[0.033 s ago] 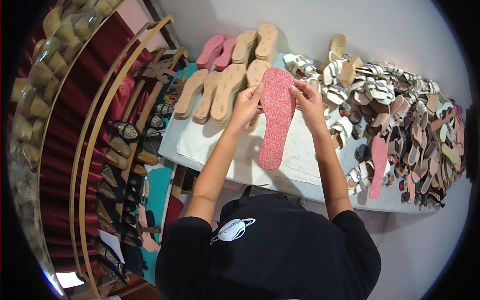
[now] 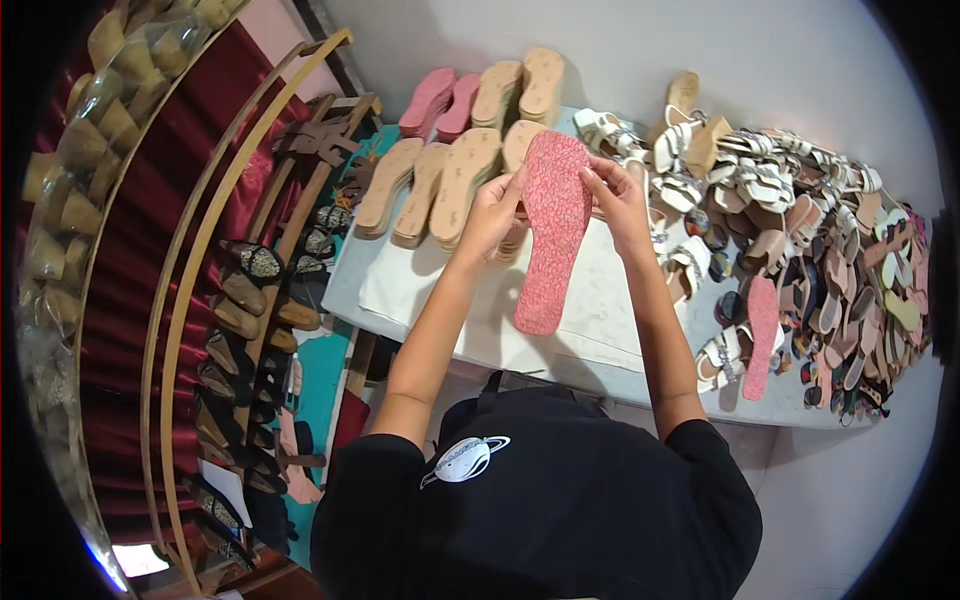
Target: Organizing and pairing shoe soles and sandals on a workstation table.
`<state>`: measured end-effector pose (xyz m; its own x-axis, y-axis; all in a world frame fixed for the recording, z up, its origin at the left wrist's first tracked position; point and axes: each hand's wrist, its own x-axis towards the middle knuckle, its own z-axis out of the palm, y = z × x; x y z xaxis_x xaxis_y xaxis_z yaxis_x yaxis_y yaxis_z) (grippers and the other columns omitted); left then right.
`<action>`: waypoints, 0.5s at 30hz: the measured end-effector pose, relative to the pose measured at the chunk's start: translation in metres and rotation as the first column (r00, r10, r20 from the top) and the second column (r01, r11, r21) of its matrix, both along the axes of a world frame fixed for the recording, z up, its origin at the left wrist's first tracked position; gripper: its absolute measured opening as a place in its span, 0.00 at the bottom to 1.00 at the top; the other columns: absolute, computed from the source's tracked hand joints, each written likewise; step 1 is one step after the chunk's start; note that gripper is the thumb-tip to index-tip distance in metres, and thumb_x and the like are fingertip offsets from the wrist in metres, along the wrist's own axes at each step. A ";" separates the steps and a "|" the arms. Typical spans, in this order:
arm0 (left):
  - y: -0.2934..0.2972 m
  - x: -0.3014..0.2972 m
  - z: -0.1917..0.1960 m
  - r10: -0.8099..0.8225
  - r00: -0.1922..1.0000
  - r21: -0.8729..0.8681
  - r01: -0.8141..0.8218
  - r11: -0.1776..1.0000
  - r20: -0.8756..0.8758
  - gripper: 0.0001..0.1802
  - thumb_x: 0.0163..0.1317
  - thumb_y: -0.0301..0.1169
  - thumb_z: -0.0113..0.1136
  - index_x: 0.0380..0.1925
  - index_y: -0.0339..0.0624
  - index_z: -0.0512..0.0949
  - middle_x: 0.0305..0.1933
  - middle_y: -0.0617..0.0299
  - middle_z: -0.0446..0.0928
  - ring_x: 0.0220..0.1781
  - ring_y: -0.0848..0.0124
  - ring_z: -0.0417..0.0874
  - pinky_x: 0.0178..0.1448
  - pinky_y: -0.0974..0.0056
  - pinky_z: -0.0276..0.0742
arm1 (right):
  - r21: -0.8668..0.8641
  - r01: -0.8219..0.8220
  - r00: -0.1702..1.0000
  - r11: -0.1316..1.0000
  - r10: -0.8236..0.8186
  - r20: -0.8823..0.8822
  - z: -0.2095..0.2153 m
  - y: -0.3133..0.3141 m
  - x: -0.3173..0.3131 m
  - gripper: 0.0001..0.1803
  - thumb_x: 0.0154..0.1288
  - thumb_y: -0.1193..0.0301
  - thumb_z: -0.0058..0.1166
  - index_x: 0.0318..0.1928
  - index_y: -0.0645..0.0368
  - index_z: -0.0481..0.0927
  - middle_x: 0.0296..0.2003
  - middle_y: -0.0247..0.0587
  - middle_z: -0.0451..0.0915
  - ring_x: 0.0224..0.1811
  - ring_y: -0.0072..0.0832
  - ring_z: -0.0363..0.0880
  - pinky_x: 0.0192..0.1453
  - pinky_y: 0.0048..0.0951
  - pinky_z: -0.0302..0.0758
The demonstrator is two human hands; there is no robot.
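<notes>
Both my hands hold up a pink patterned shoe insole (image 2: pixel 553 235) by its wide end, above the table. My left hand (image 2: pixel 493 215) pinches its left edge, thumb on the face and fingers behind. On the opposite edge, my right hand (image 2: pixel 617 203) grips it the same way. The narrow heel end hangs down toward me over a white cloth (image 2: pixel 600 310). Beyond my left hand stand several stacks of tan insoles (image 2: pixel 466 180). Two pink stacks (image 2: pixel 428 103) are at the back left. Another pink insole (image 2: pixel 762 335) lies to the right, beside white sandals (image 2: pixel 722 360).
White and silver sandals (image 2: pixel 750 180) crowd the table's back right, with a heap of mixed sandals (image 2: pixel 850 290) at its right end. Along the left, a wooden rack (image 2: pixel 255 240) holds dark shoes, and bagged tan shoe forms (image 2: pixel 75 215) stand farther left. A wall (image 2: pixel 620 50) closes the back.
The table and stacks appear very slightly farther right in the picture. Both hands keep the same hold on the pink insole.
</notes>
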<state>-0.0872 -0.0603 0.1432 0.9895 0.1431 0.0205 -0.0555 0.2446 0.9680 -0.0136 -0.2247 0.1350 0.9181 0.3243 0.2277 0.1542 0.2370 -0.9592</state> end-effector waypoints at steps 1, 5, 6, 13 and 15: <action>0.017 -0.004 -0.002 -0.011 1.000 0.007 0.011 1.000 -0.010 0.20 0.66 0.44 0.44 0.40 0.38 0.74 0.32 0.66 0.77 0.29 0.82 0.77 0.29 0.77 0.73 | 0.080 -0.018 0.999 0.997 0.020 -0.025 0.001 0.016 0.002 0.14 0.60 0.72 0.53 0.47 0.62 0.74 0.33 0.31 0.78 0.33 0.14 0.74 0.33 0.15 0.71; 0.070 -0.032 0.000 -0.110 0.990 0.210 0.126 0.969 -0.085 0.18 0.64 0.37 0.50 0.44 0.32 0.73 0.38 0.64 0.77 0.37 0.82 0.76 0.40 0.76 0.72 | 0.120 0.001 0.998 0.993 0.006 -0.061 0.006 0.071 0.021 0.14 0.60 0.71 0.53 0.46 0.62 0.74 0.33 0.31 0.77 0.34 0.14 0.75 0.34 0.16 0.73; 0.082 -0.038 0.000 -0.111 0.987 0.103 0.124 0.987 -0.119 0.17 0.62 0.33 0.52 0.45 0.29 0.72 0.40 0.63 0.76 0.41 0.81 0.75 0.46 0.75 0.70 | 0.116 0.005 0.998 0.993 0.003 -0.066 0.009 0.087 0.027 0.14 0.60 0.71 0.53 0.46 0.62 0.74 0.33 0.31 0.77 0.34 0.14 0.75 0.34 0.16 0.73; 0.176 -0.044 -0.029 -0.099 0.978 0.184 0.132 0.974 -0.181 0.15 0.61 0.30 0.53 0.45 0.32 0.72 0.39 0.62 0.77 0.37 0.79 0.77 0.41 0.74 0.74 | 0.074 -0.008 1.000 0.997 0.007 0.009 0.018 0.171 0.082 0.14 0.62 0.71 0.51 0.48 0.61 0.72 0.38 0.32 0.77 0.39 0.16 0.75 0.38 0.19 0.75; 0.191 -0.034 -0.035 -0.062 0.984 0.166 0.090 0.982 -0.168 0.15 0.61 0.29 0.54 0.45 0.31 0.72 0.38 0.61 0.77 0.36 0.77 0.78 0.40 0.73 0.75 | 0.041 0.035 0.999 0.999 -0.034 -0.007 0.020 0.193 0.099 0.12 0.60 0.71 0.53 0.43 0.62 0.74 0.34 0.30 0.77 0.32 0.14 0.73 0.31 0.16 0.72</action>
